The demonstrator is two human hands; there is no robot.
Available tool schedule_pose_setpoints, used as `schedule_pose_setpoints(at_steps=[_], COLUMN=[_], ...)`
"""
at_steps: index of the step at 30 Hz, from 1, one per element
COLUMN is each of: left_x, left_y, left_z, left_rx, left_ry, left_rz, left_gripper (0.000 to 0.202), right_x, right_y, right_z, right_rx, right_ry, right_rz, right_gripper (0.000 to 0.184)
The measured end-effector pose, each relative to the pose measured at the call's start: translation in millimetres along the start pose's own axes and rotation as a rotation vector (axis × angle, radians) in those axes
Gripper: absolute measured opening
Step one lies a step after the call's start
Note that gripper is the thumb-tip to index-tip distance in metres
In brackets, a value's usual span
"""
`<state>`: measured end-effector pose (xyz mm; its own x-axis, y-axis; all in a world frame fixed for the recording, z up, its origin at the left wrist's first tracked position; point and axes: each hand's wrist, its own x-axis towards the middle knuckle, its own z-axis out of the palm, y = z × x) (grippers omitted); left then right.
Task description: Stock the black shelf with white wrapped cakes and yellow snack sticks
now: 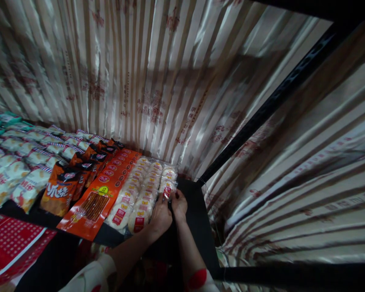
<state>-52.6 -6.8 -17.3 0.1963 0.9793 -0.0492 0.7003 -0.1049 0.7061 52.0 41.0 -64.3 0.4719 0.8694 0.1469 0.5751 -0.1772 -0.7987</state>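
My left hand (162,216) and my right hand (179,205) are side by side at the right end of a row of snacks on a black shelf (197,223). Between their fingertips is a clear packet of round white rice crackers (166,188) with a red label, the front one in the rightmost column. The fingers of both hands are closed on its near edge. Two more columns of the same rice cracker packets (139,222) lie to the left, overlapping from front to back. My left wrist passes close by the nearest of them.
Left of the crackers lie a long orange snack bag (94,202), upright orange and black bags (59,190) and rows of white bags (33,182). A red perforated basket (12,243) sits lower left. A black post (261,109) slants up before the pleated curtain (158,89).
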Motion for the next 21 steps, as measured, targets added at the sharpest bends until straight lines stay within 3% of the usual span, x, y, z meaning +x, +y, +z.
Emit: schedule_pose_setpoints(at_steps=[6,12,21], left_x=[0,3,-11], left_y=[-3,-5,3], left_z=[3.8,8.7,7.8], left_rx=[0.036,0.036,-0.092], left_ry=[-0.025,0.019,0.018], left_rz=[-0.023,-0.032,-0.014], left_gripper=[0.061,0.061,0.050], right_x=[-9,-11,-13], right_y=[-4,-3,2], right_z=[-2,2,3], right_rx=[0.065,-0.027,0.026], right_ry=[0.025,0.022,0.048], right_rz=[-0.027,-0.057,-0.063], right_gripper=[0.043,0.044,0.043])
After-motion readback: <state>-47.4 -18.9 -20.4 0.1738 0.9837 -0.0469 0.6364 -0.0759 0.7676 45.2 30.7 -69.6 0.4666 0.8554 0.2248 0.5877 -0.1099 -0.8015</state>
